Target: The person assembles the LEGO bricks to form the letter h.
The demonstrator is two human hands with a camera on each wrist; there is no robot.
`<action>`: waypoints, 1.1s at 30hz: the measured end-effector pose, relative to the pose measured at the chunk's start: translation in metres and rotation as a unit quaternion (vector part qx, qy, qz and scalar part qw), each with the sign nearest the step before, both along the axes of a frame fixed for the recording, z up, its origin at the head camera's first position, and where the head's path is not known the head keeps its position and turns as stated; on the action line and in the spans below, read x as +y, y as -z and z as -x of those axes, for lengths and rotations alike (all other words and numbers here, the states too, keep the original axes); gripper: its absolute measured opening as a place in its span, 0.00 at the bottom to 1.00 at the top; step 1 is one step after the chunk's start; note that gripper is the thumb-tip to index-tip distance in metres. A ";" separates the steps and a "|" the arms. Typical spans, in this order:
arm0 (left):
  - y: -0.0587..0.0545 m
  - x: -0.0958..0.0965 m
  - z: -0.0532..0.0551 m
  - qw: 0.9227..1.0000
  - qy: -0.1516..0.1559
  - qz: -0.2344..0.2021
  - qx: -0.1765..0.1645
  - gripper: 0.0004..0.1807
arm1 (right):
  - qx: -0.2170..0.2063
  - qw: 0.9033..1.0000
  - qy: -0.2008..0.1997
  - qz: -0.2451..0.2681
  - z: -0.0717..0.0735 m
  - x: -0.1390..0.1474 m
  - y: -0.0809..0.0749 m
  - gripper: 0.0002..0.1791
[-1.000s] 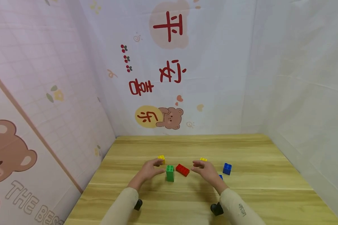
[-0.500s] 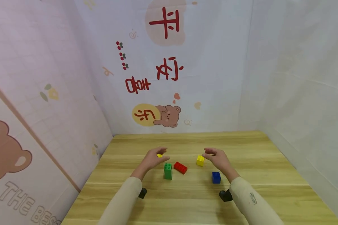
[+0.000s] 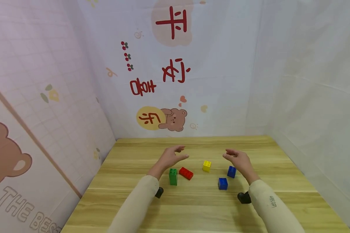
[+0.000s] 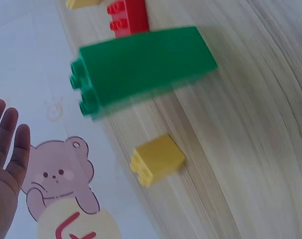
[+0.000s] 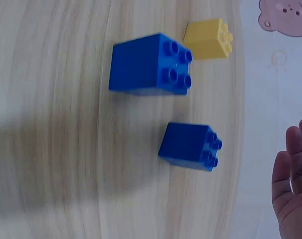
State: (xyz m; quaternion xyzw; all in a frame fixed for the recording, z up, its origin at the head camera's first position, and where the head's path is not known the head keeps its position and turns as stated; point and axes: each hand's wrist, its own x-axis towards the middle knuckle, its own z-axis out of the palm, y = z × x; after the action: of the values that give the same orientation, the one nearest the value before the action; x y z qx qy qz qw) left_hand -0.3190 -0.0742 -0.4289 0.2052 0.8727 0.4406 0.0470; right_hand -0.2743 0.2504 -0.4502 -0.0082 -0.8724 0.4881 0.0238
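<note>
Table (image 3: 192, 213) supports everything; flat bases presumably keep it steady. Left hand (image 3: 172, 156), right hand (image 3: 239, 159): empty, raised, thumbs apart from fingers. Green brick (image 3: 173, 177) stands upright, red brick (image 3: 186, 173) just beside; blue bricks (image 3: 223, 183) rightward; yellow bricks (image 3: 206, 166) well apart.

The blocks (image 3: 173, 177) are green, red, yellow and blue (the table (image 3: 198, 213), streaky yellowish).
</note>
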 end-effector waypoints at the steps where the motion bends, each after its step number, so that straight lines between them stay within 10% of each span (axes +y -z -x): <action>1: 0.000 0.003 0.000 1.000 0.000 0.001 0.001 0.31 | 0.000 1.000 0.001 -0.003 0.000 0.002 0.000 0.32; 18: 0.015 0.043 0.005 1.000 0.019 -0.010 0.001 0.29 | -0.003 1.000 0.017 -0.022 -0.005 0.019 0.013 0.34; 33: 0.028 0.076 -0.012 0.999 0.032 -0.037 -0.019 0.29 | -0.018 0.999 0.026 -0.019 -0.008 0.034 0.028 0.35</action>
State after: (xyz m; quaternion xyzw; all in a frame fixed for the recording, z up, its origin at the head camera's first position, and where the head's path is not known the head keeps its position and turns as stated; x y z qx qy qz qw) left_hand -0.3073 0.0021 -0.4572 0.2258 0.8477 0.4749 0.0697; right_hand -0.2665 0.2839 -0.4784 -0.0391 -0.8812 0.4706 0.0203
